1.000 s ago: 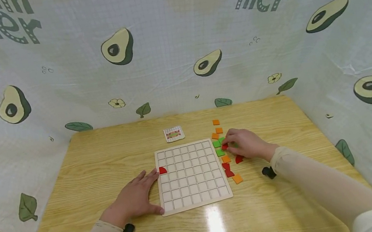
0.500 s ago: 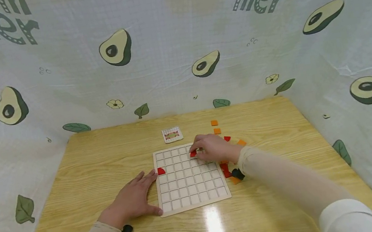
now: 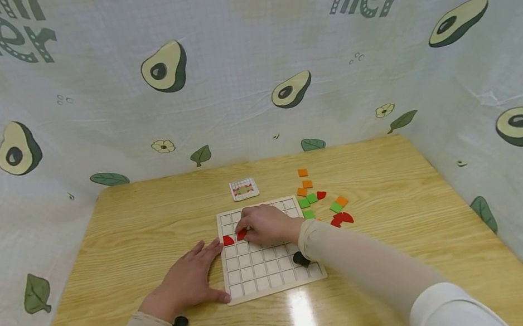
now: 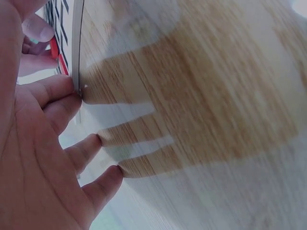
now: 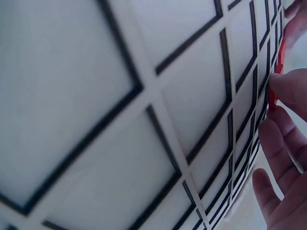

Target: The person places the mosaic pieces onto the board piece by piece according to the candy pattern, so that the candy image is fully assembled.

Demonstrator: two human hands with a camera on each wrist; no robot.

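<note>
A pale wooden grid board (image 3: 263, 285) lies on the table. My left hand (image 3: 189, 280), fingers spread, rests along its left edge, and the left wrist view shows fingertips against the board's side (image 4: 76, 48). In the leftmost column sits a red quarter-circle tile (image 3: 228, 240). Over the cell beside it, my right hand (image 3: 268, 225) pinches another red tile (image 3: 241, 235) between thumb and finger. In the right wrist view the held red tile (image 5: 272, 98) is mostly covered by the thumb, so whether it touches the board cannot be told.
Loose orange tiles (image 3: 303, 172), green tiles (image 3: 312, 198) and red tiles (image 3: 347, 218) lie right of the board, some hidden by the right forearm. Behind the board is a small pattern card (image 3: 244, 189). A printed cloth (image 3: 236, 127) hangs at the table's back edge.
My right hand has taken a red tile from the loose pieces and carried it leftward across the board, beside the tile in the left column. The left hand has stayed in place.
</note>
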